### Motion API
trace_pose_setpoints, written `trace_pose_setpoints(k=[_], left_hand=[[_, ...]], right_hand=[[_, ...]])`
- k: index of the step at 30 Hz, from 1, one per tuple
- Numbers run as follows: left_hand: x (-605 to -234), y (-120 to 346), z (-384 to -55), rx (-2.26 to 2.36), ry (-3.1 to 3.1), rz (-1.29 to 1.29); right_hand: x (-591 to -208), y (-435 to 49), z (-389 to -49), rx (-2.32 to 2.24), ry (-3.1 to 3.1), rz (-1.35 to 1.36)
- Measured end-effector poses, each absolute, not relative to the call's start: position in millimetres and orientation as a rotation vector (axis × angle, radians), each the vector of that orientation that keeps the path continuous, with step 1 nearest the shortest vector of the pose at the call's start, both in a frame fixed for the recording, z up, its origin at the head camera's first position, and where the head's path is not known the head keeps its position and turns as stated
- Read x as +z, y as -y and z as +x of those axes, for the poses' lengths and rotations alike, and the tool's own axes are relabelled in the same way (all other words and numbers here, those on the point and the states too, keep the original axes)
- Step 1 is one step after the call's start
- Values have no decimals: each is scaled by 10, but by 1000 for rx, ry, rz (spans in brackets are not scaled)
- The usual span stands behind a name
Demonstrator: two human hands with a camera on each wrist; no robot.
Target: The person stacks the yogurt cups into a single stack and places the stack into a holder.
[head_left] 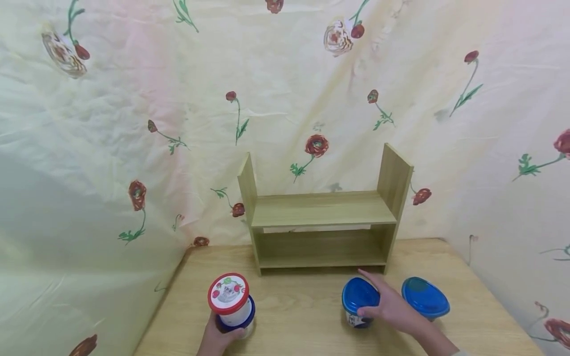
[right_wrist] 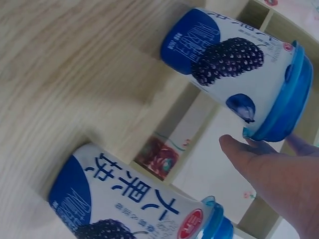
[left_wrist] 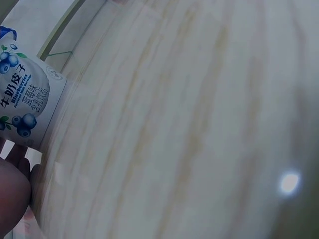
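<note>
At the table's front left, my left hand (head_left: 217,340) grips a white tub with a blue rim (head_left: 249,316); thumb and fingers are on opposite sides. On that tub sits a red-lidded tub (head_left: 228,293) with a fruit-printed top. Blueberries and printed text show on a tub label (left_wrist: 25,94) in the left wrist view. To the right, my right hand (head_left: 394,309) spreads straight fingers and thumb about a blue-lidded yogurt cup (head_left: 359,294). The right wrist view has the thumb beside the lid (right_wrist: 286,99) of a blackberry-printed cup, other fingers partly hidden behind.
A second blue-lidded cup (head_left: 425,296) stands right of my right hand, beyond the forearm. A two-tier wooden shelf (head_left: 325,210) stands at the table's (head_left: 296,296) back edge. Behind and beside it hangs flower-patterned cloth (head_left: 285,118).
</note>
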State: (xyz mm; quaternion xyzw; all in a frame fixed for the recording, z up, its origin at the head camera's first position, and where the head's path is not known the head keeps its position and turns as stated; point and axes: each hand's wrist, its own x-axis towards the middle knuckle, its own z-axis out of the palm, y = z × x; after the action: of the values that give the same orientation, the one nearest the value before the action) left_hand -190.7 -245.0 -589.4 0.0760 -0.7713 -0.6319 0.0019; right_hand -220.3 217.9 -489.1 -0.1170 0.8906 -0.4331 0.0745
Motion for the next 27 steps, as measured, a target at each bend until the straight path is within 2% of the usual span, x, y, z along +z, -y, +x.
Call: trace_pose_setpoints(k=[8,16,27], left_hand=[[-5884,2428,-1918,-2024,2414,253],[-5929,2419,-1897,-1953,2429,230],[-5893,2395,-1936,-1962,2471,363]], right_hand=[[-4955,-2203,-2247,-1234,-2662,-306],[-5095,-2162,-2260,-1190,-2679,-127],[-5212,-2175,-2356,-1276,-2607,-42]])
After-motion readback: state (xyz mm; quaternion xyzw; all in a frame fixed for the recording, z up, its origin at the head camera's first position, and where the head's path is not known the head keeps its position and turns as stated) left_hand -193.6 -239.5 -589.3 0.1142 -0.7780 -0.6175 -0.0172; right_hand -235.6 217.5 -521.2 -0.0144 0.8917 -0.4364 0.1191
